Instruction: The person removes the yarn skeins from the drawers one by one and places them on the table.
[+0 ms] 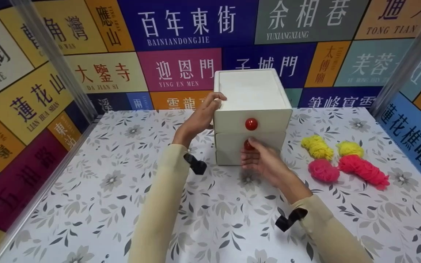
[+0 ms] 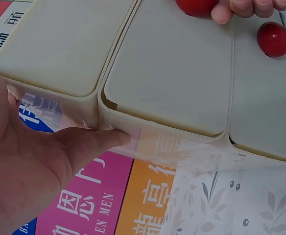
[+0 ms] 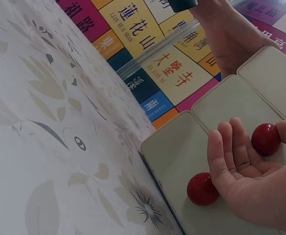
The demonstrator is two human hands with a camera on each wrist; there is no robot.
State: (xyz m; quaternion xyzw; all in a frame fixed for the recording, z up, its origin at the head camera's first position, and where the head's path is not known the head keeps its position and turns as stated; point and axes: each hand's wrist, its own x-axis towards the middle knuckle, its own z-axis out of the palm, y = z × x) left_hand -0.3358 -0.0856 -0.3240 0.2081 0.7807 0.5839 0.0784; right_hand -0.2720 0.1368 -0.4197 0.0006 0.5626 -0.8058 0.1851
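A small white drawer box (image 1: 252,89) with three stacked drawers stands on the table, each front bearing a round red knob. My left hand (image 1: 201,115) holds the box at its upper left side, fingers bent over the top edge. In the left wrist view its thumb (image 2: 101,139) presses along the clear side wall. My right hand (image 1: 265,160) is at the front, pinching the middle drawer's red knob (image 3: 266,139) with the thumb against it. Its other fingers extend past the lower red knob (image 3: 202,189). The upper red knob (image 1: 251,124) is untouched.
Right of the box lie two yellow yarn bundles (image 1: 317,147) and two pink yarn bundles (image 1: 364,171). A floral-patterned cover (image 1: 97,204) spreads over the table. Panels with printed signs (image 1: 179,69) stand behind and at both sides.
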